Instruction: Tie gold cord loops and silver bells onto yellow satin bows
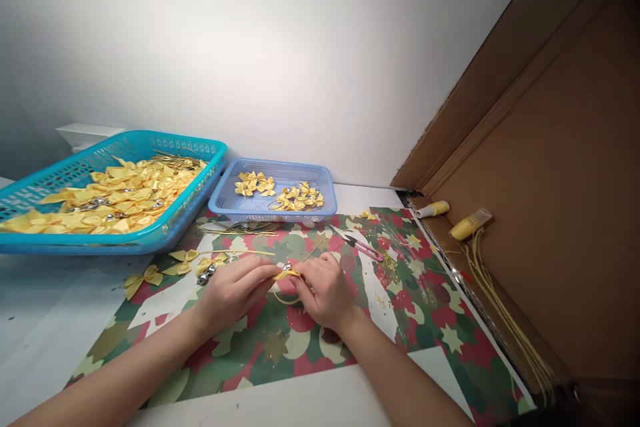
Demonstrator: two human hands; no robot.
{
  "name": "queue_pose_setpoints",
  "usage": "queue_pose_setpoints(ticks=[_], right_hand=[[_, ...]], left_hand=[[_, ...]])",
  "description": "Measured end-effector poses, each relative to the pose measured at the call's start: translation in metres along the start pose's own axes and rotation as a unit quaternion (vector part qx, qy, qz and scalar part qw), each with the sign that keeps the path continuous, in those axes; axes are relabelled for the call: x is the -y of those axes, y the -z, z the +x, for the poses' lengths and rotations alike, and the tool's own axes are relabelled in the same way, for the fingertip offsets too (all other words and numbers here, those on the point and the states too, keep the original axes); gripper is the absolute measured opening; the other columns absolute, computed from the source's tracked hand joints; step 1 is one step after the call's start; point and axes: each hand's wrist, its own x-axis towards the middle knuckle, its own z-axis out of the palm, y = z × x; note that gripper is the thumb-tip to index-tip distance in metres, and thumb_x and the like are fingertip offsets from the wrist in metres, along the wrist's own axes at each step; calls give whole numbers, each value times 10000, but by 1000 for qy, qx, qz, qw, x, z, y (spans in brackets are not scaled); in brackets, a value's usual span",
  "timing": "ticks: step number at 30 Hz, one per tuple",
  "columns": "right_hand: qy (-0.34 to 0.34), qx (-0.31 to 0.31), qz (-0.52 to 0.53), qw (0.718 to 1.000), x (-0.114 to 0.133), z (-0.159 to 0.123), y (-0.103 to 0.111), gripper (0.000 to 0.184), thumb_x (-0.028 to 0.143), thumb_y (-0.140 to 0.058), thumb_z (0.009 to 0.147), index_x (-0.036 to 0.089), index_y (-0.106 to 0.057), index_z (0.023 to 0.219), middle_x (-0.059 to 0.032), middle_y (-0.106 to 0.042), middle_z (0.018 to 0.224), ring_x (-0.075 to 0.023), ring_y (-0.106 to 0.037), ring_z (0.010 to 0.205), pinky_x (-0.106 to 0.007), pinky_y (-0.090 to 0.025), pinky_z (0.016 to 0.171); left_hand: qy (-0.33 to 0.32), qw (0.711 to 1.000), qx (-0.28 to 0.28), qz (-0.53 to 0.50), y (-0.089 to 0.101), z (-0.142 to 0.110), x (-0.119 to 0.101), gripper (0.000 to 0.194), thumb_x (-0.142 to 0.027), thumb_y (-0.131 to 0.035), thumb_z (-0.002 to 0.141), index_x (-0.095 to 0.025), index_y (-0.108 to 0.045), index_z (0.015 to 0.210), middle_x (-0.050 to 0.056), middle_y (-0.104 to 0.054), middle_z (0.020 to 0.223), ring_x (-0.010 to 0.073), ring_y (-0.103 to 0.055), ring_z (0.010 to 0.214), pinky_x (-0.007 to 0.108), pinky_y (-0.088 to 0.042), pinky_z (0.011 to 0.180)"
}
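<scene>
Between my two hands, over the patterned mat, is a yellow ribbon bow (287,274) with a small silver bell (287,267) at it. My left hand (237,290) pinches the bow's left end, and my right hand (324,290) grips its right end. A thin gold cord (314,250) sticks up beside the bow, and a loop of cord hangs below it. Close to my left hand lie several silver bells (207,273) and loose yellow bows (144,280). Fingertips partly cover the held bow.
A large turquoise basket (220,153) full of yellow bows, bells and cords stands at left. Beside it, a small blue basket (227,203) holds finished-looking bows. Pink-handled snips (370,250) and cord clippings lie right. A cardboard wall (540,167) bounds the right side, with gold cords (500,327) along it.
</scene>
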Motion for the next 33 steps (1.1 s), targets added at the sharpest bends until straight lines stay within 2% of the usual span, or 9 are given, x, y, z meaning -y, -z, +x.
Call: queue_pose_setpoints(ticks=[5,9,10,13,15,17,23,27,33], right_hand=[[21,-38,5,999,-5,-1,-4,226,144,-446,920,184,-664,963,-6,-693,716,-109,-577,641,-299,-282,629],[25,-49,-2,998,-7,-2,-7,256,142,-465,928,211,-688,1033,6,-696,690,-98,-592,635,-309,-288,630],[26,-52,0,998,-8,-2,-7,255,146,-475,928,218,-689,1046,9,-700,694,-97,-594,637,-311,-290,632],[38,-51,6,998,-9,-2,-9,251,153,-489,930,239,-692,1050,9,-719,735,-97,-606,649,-317,-294,633],[44,-42,7,998,-10,-2,-9,244,165,-488,935,247,-700,1025,5,-727,749,-99,-606,645,-320,-297,631],[48,-36,7,998,-12,-3,-9,231,186,-494,939,250,-704,1009,3,-727,752,-100,-602,637,-321,-300,631],[61,-40,13,997,-12,-3,-6,262,191,-502,944,276,-661,1135,20,-716,748,-98,-563,609,-320,-292,634],[76,-44,-5,996,-10,-4,-3,243,228,-468,963,259,-679,1081,11,-729,765,-99,-552,596,-324,-289,638],[98,-47,-41,993,-13,-8,-5,230,269,-478,959,251,-704,1002,3,-730,741,-100,-607,642,-319,-292,646]], left_hand=[[26,998,-28,-53,-4,-6,-2,140,-126,-489,891,-203,-605,880,52,-706,859,142,-666,764,250,-541,691],[142,974,-90,-149,-7,-12,-4,176,-113,-442,890,-200,-525,1019,59,-647,912,152,-646,794,253,-545,644],[170,965,-81,-183,-7,-12,-4,179,-130,-421,900,-199,-514,1037,51,-634,895,143,-635,745,246,-537,608],[215,947,-4,-239,-5,-10,-4,188,-196,-444,910,-201,-529,1077,34,-644,872,139,-625,694,246,-526,593],[213,944,43,-246,-3,-7,-3,188,-215,-463,913,-211,-568,1068,26,-672,874,147,-638,727,251,-519,636],[213,943,64,-248,-2,-3,-3,167,-220,-465,922,-221,-612,1001,11,-684,836,143,-639,727,247,-500,652],[248,929,75,-263,-5,-4,1,153,-263,-474,928,-207,-614,959,-13,-666,723,113,-570,566,217,-430,531],[210,943,96,-240,-7,-7,2,176,-245,-433,938,-209,-601,977,-31,-632,650,112,-538,520,216,-413,508],[150,970,79,-174,-8,-5,0,211,-217,-413,931,-205,-624,923,3,-703,766,129,-645,654,214,-479,603]])
